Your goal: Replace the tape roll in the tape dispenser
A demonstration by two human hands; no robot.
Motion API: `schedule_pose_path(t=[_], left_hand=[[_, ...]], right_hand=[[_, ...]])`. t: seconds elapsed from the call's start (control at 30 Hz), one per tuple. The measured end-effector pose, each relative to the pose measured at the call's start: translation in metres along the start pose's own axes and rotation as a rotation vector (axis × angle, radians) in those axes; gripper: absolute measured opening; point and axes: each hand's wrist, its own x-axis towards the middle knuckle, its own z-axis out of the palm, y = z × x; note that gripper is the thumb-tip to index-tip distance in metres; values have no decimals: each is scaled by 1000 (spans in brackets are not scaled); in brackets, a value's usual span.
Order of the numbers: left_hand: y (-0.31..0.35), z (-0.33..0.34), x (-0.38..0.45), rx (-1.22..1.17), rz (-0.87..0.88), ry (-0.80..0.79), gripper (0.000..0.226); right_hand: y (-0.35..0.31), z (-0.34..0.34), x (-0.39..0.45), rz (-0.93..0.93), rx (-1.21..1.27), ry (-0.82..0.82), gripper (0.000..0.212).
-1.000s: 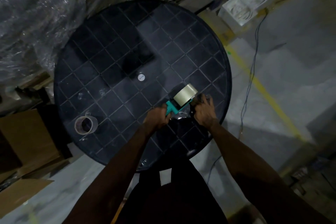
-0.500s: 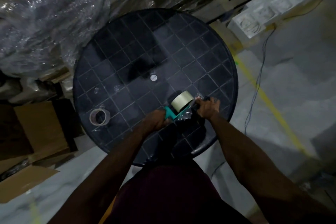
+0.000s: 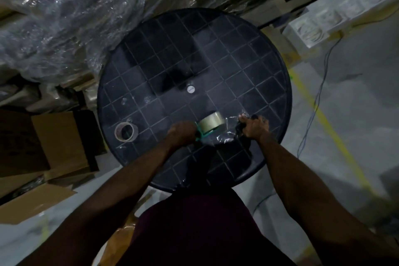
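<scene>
Currently, the full roll of pale translucent packing tape (image 3: 210, 123) sits mounted on the teal plastic hand-held tape dispenser (image 3: 203, 135), which we hold low over the near edge of the round black grid-patterned plastic table (image 3: 194, 49). A clear strip of tape (image 3: 228, 127) runs from the roll toward our right, so the working axis lies left to right across the table edge, with the roll between the two hands.

Our left hand (image 3: 182, 134) grips the dispenser, fingers curled round its handle end, touching the frame just left of the roll. Our right hand (image 3: 254, 127) is curled round a dark part at the strip's far end and appears to pinch the free tape; the exact finger contact is too dim to confirm. The right hand is the one on the free end, so we judge that threading or tensioning the strip depends on it drawing rightward, away from the roll, while the left hand steadies the frame.

A spent cardboard tape core (image 3: 126, 132) lies flat on the table, well to the left of the dispenser.
</scene>
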Motion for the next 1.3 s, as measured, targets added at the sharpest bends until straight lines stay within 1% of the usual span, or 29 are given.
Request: schedule_pose_path(t=[0.03,0.1,0.17,0.23,0.3,0.33,0.4,0.43,0.5,0.57,0.6,0.63,0.7,0.77,0.8,0.83,0.87,0.93,1.0,1.07,1.1,1.17,1.23,1.27,1.3], left_hand=[[-6,-4,-2,-74,-7,34,34],[-10,-13,-9,-346,-40,116,24],[-13,-18,-11,-716,-132,167,14],[-15,-20,-7,-1106,-253,198,21],[-15,-19,-3,-1461,-343,143,24],[-15,-18,-1,-1591,-349,106,23],[-15,-19,-3,-1757,-302,48,25],[-17,-16,-4,-1792,-293,34,27],[-23,-7,-10,-1853,-341,2,23],[-31,6,-16,-1900,-363,-32,17],[-33,11,-18,-1917,-358,-55,15],[-33,13,-23,-1939,-343,-73,13],[-32,14,-31,-1980,-337,-91,5],[-29,16,-40,-2043,-367,-83,10],[-28,17,-44,-2092,-370,-91,13],[-27,18,-47,-2125,-364,-100,15],[-27,20,-50,-2152,-357,-105,15],[-26,21,-53,-2160,-356,-109,18],[-25,21,-58,-2172,-309,-126,21],[-27,25,-60,-2166,-225,-165,25],[-29,27,-62,-2140,-187,-188,27],[-32,26,-67,-2052,-142,-216,31],[-35,20,-72,-1912,-141,-173,32],[-38,16,-74,-1859,-141,-134,31],[-40,12,-79,-1829,-127,-129,31]], right_hand=[[1,-1,0,5,4,-1,56],[1,1,0,14,0,-21,56],[-1,2,2,14,11,-16,59],[-5,-6,0,16,34,-62,63],[-7,-7,2,-4,123,-124,66],[-5,-4,3,-12,181,-141,65],[-5,3,5,4,255,-59,61],[-9,8,3,48,296,12,58],[-25,29,0,133,361,143,47],[-60,34,-33,145,490,188,34],[-74,47,-39,111,632,185,29],[-89,56,-47,85,785,151,26],[-117,66,-58,135,1033,42,23],[-144,62,-76,175,1246,-77,19],[-157,55,-82,180,1341,-147,19],[-166,50,-85,170,1425,-189,24],[-174,43,-85,142,1489,-198,29],[-187,28,-83,83,1571,-151,29],[-199,12,-84,44,1624,-108,20],[-212,-1,-86,37,1663,-74,9],[-217,-5,-85,36,1669,-53,7],[-224,-8,-83,50,1635,15,16],[-230,-7,-83,55,1622,71,17],[-233,-6,-83,56,1633,88,15],[-234,-5,-82,63,1644,112,14]])
